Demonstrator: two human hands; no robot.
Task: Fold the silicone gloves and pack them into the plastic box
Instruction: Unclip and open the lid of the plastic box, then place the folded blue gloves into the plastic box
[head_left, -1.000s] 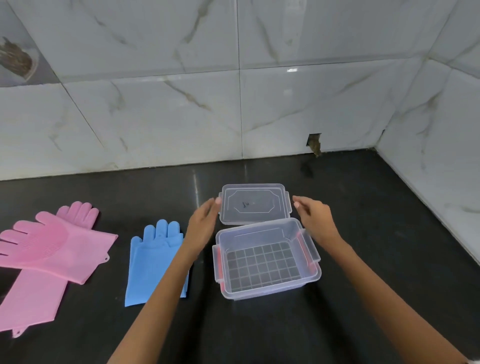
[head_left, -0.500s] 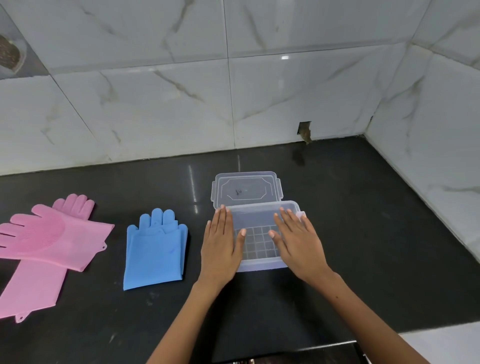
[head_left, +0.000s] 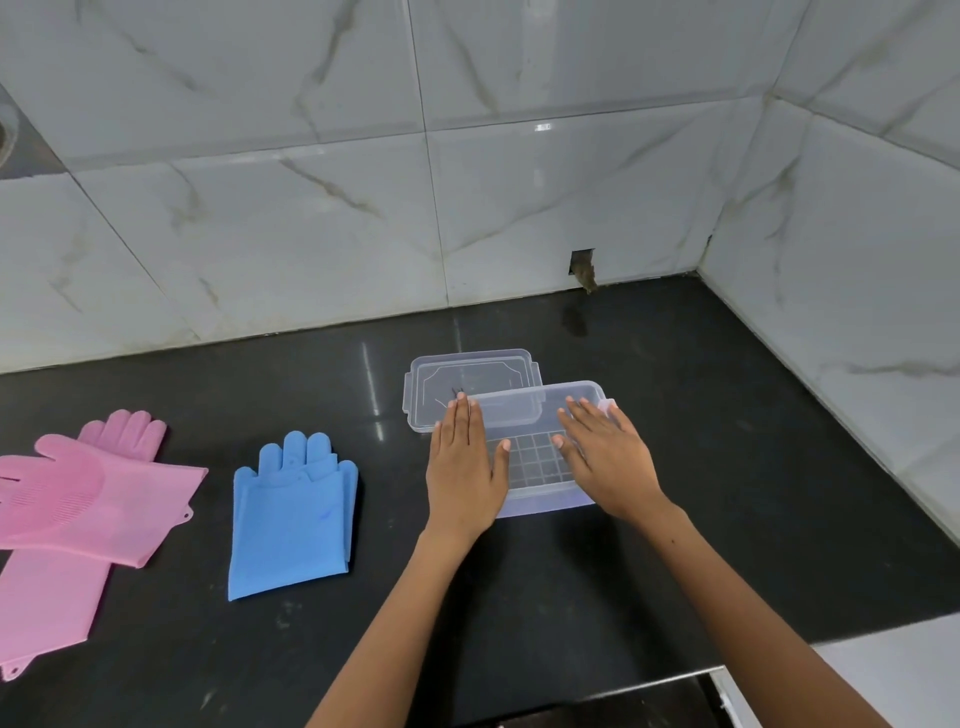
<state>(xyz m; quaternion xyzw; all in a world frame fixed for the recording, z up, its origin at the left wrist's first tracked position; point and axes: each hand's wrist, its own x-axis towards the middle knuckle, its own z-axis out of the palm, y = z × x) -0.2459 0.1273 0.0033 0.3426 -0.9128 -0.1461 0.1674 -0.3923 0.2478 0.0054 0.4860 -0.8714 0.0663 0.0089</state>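
black counter (head_left: 675, 467), marble behind. pink gloves (head_left: 78, 499) at its left edge, blue gloves (head_left: 291, 514) unfolded beside; open plastic box (head_left: 535, 441) mid-counter, lid (head_left: 467, 379) behind. my left hand (head_left: 462, 467) and right hand (head_left: 602, 462) rest flat, fingers spread, holding nothing, likely steadying it.

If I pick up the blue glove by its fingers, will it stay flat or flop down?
Probably flop: the blue glove lies thin and limp on the black counter, like soft silicone. It looks light. Its smooth surface may feel a bit slippery, though I can't be sure.
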